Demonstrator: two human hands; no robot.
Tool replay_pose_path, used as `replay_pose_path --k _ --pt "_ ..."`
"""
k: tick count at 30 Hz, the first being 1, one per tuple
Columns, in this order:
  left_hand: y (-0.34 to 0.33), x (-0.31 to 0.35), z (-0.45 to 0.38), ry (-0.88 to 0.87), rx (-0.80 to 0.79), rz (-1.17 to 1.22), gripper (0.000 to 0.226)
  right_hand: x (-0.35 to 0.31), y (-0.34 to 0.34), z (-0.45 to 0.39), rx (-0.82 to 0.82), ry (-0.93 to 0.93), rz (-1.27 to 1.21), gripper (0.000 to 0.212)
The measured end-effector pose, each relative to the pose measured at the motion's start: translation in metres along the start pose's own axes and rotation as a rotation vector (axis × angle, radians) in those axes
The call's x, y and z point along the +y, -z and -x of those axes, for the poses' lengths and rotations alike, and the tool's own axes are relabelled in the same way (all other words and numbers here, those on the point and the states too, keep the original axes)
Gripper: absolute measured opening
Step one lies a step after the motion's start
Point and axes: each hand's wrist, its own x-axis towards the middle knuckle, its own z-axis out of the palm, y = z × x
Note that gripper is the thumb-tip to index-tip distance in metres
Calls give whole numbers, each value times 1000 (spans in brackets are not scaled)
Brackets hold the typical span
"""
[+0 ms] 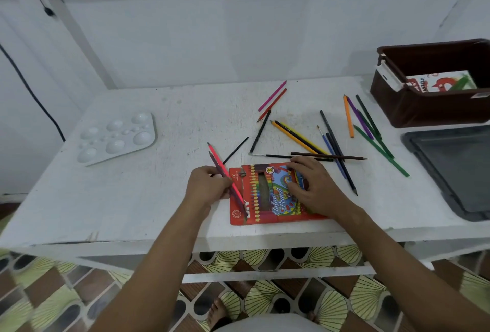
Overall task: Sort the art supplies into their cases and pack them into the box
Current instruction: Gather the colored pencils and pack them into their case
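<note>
Now, left hand (209, 186): its fingers are curled round a pink pencil (225, 172) and a dark purple pencil (221, 172). Both pencils lean across the left end of the case.
Right hand (313, 186): it lies flat on the case with fingers spread and a little bent, pressing down. It does not grip anything.
Pencil case (267, 193): red with bright pictures, flat on the bench (132, 199) near the front edge, in the middle.
Loose pencils: a yellow pencil (305, 138) and an orange pencil (291, 136) lie side by side behind the case. A brown pencil (328, 156) lies just behind the right hand. Green pencils (381, 150), a purple pencil (359, 117) and another orange one (348, 117) lie nearer the right edge.
Small brushes: a thin one with a blue handle (327, 143) lies among the pencils.
Box (424, 109): dark brown, at the back right corner, with a printed pack (437, 82) inside.
Lid (450, 167): dark grey, flat at the right edge, just in front of the box.
Paint tray (116, 135): white, with round dips, near the left edge.
</note>
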Motion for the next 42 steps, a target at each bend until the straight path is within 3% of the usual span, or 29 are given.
replay_pose_path --k 4,7,12,15,19,23,27,33,39,42 --pt "-7 -9 0 -125 53 -245 53 -1 2 0 -12 -7 -56 50" --pt "-7 -6 1 -222 59 -583 39 -1 2 0 -11 3 -40 49" --pt "13 3 -5 -408 91 -867 22 -3 3 1 -10 -5 -22 53" --pt "27 8 -14 -611 -129 -1124 60 -3 3 1 -6 -5 -7 53" --pt "28 19 -31 -800 -318 -1367 55 -4 3 1 -8 -7 0 53" --pt "22 26 -37 -866 -307 -1392 30 -4 3 1 -10 -9 -3 53" --pt "16 25 -34 -870 -246 -1356 24 -4 4 1 -17 8 -8 43" --pt "5 6 -23 -879 -225 -1283 28 -6 3 2 2 3 -5 42" --pt "9 -5 -10 -841 -196 -898 27 -7 3 2 12 10 13 42" --pt "20 -8 -3 -793 -156 -887 43 -6 3 2 13 10 14 43"
